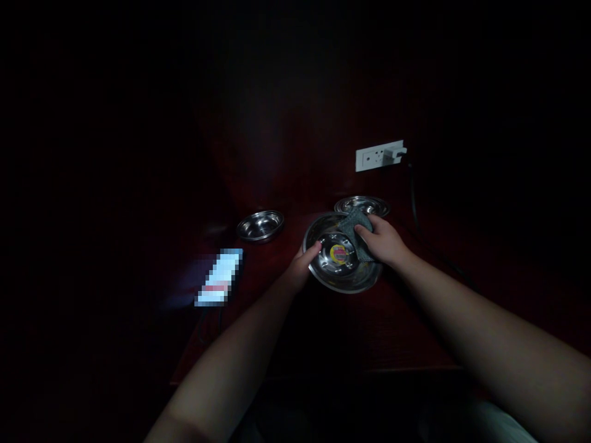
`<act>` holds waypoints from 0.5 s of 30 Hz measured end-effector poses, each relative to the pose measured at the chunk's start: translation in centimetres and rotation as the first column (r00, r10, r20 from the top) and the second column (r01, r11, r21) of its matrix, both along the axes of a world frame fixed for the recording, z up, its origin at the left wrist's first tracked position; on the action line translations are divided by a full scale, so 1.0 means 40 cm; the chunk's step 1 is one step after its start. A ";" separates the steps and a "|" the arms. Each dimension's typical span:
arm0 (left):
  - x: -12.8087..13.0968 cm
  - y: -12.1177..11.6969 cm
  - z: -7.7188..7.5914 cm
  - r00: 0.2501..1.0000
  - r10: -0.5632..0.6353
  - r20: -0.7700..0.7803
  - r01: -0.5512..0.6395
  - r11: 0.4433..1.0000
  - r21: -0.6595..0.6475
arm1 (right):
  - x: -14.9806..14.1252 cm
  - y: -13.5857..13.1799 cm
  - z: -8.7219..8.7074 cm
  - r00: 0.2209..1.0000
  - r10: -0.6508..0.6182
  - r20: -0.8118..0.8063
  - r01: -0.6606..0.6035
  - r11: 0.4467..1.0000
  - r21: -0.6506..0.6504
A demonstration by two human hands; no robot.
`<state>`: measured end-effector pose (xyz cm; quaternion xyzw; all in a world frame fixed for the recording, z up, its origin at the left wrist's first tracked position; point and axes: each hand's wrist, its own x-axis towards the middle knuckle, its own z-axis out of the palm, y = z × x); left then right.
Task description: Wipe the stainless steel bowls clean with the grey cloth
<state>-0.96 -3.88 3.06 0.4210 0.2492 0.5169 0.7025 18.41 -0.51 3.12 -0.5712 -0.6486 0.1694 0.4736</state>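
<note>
Steel bowl (329, 266), in the head view: between left grip (305, 261) and right grip (382, 240), above the worktop (369, 332); unclear whether touching it. Gripped at the left side of the rim by the left grip, thumb over the edge and inside, fingers hidden behind the wall. Pinched in the right grip, a grey cloth (359, 232), laid across the right part of the rim and inner wall.

Probably wiping. Best to hold firm with the left grip, press the cloth flat and follow the curve from rim down toward the yellow label (340, 253), turning the bowl little by little instead of overreaching with the right grip. Likely slick metal, so safer not to ease the left thumb under pressure.

Mouth facing up and tipped toward the forearms, base pointing down and away; round, so without a clear long axis.

Just beyond the right grip, a shallow steel dish (362, 202); beyond and left of the left grip, a second dish (261, 227); farther left, a lit phone (219, 277).
</note>
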 end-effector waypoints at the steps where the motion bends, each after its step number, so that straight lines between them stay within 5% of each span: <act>1: 0.001 0.000 0.000 1.000 -0.002 0.005 0.002 1.000 0.003 | 0.000 0.000 0.000 1.000 0.004 -0.005 -0.004 1.000 0.001; 7: 0.001 0.007 -0.008 0.998 -0.054 0.039 0.054 0.999 0.003 | 0.003 0.002 -0.001 1.000 -0.012 0.002 0.012 1.000 0.003; 15: -0.001 0.031 -0.026 1.000 0.023 0.004 -0.023 0.995 -0.099 | 0.003 0.006 -0.004 1.000 -0.016 0.009 0.016 1.000 -0.016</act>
